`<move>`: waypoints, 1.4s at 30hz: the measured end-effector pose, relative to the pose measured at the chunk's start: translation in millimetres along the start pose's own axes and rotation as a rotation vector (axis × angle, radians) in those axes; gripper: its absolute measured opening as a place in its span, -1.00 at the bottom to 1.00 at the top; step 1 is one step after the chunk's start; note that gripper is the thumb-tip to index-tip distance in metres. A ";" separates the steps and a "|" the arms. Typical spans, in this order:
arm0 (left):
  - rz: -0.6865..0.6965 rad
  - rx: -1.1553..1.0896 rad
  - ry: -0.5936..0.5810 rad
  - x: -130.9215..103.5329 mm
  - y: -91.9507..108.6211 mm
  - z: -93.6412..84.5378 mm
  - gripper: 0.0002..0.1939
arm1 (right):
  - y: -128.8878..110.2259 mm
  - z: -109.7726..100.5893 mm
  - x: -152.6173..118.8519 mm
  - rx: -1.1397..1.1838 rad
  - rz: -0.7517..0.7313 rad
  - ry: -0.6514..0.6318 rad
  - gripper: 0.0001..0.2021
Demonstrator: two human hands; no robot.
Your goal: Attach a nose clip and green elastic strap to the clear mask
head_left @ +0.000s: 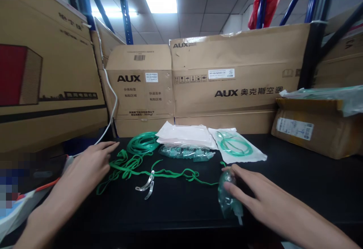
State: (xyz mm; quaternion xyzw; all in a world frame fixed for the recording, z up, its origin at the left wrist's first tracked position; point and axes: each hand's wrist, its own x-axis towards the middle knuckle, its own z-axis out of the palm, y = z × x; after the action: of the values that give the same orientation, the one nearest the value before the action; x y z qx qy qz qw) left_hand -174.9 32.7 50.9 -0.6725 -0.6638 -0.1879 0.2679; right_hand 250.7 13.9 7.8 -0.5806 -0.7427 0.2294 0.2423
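Observation:
My right hand (246,184) grips a clear green oxygen mask (225,200) near the front right of the black tabletop, thumb across its shell and spout pointing down. From the mask, a green elastic strap (170,174) runs left across the table. Over the left end of the loose green straps is my left hand (95,162), its visible fingers stretched out to the right; its lower fingers are partly hidden. Two thin metal nose strips (149,186) lie just below the strap in the middle.
Behind the straps lie coiled green tubing (141,143), several more masks (187,153) in a row, a stack of white pouches (185,135) and a packed tubing set (235,145). An open carton (320,128) stands at right. Large cardboard panels (238,75) close off the back.

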 end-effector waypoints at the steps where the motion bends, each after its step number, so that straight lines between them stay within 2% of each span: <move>1: 0.034 -0.028 0.015 -2.0 12.7 -1.7 -0.54 | 1.1 -2.7 -0.6 0.003 -0.028 0.009 -0.54; 5: 0.222 -0.192 0.029 -14.1 81.4 -6.1 -0.62 | 3.6 -14.9 -0.5 0.027 -0.128 0.037 -0.64; 8: 0.382 -0.423 -0.113 -20.7 128.4 -4.4 -0.67 | 1.2 -16.4 4.4 0.136 -0.200 -0.026 -0.66; 10: 0.391 -0.449 -0.175 -19.8 145.5 -0.2 -0.64 | -2.5 -10.9 10.0 0.223 -0.246 -0.099 -0.67; 12: 0.385 -0.448 -0.205 -13.3 150.3 5.6 -0.63 | -6.8 -2.5 15.6 0.247 -0.254 -0.119 -0.69; 15: 0.407 -0.468 -0.234 4.6 142.1 11.4 -0.78 | -12.4 8.2 19.5 0.204 -0.219 -0.080 -0.68; 18: 0.363 -0.455 -0.202 23.6 124.7 3.7 -0.81 | -16.2 10.7 16.4 0.178 -0.177 -0.082 -0.70; 23: 0.075 -0.322 -0.047 35.4 76.8 -34.6 -0.66 | -19.5 7.5 9.1 0.131 -0.118 -0.083 -0.70; 25: -0.033 -0.232 -0.033 33.2 53.2 -44.6 -0.60 | -19.1 8.3 7.9 0.122 -0.113 -0.076 -0.70; 28: -0.133 -0.110 -0.065 26.1 26.1 -43.5 -0.54 | -17.1 10.9 6.7 0.106 -0.109 -0.061 -0.69; 30: -0.130 -0.071 -0.067 19.7 22.3 -35.1 -0.50 | -15.9 11.0 5.5 0.130 -0.131 -0.043 -0.68; 31: -0.113 -0.068 -0.056 15.9 26.7 -30.4 -0.49 | -15.5 9.9 4.8 0.160 -0.153 -0.030 -0.69; 33: -0.057 -0.096 -0.021 7.3 49.1 -22.8 -0.51 | -14.0 5.3 3.9 0.248 -0.208 -0.017 -0.70; 35: 0.027 -0.174 0.016 -1.9 87.7 -19.8 -0.60 | -10.7 -1.4 4.2 0.349 -0.246 -0.009 -0.70; 36: 0.105 -0.283 0.063 -5.8 110.8 -19.7 -0.65 | -8.2 -4.7 4.9 0.386 -0.247 -0.002 -0.70; 37: 0.208 -0.374 0.049 -9.0 134.9 -20.0 -0.67 | -5.2 -7.5 5.9 0.406 -0.234 0.019 -0.69; 39: 0.339 -0.434 -0.098 -12.1 180.2 -19.4 -0.66 | 1.4 -10.5 8.2 0.379 -0.193 0.092 -0.69; 40: 0.349 -0.406 -0.150 -12.1 199.2 -17.5 -0.64 | 4.5 -10.5 9.2 0.338 -0.180 0.135 -0.69; 42: 0.365 -0.371 -0.165 -10.7 226.5 -10.6 -0.60 | 9.6 -8.0 11.2 0.252 -0.176 0.207 -0.70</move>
State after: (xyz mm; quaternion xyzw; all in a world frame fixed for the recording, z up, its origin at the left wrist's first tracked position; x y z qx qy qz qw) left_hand 50.7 23.4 27.6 -0.8317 -0.5053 -0.1997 0.1144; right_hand 260.6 27.4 9.1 -0.4990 -0.7270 0.2378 0.4073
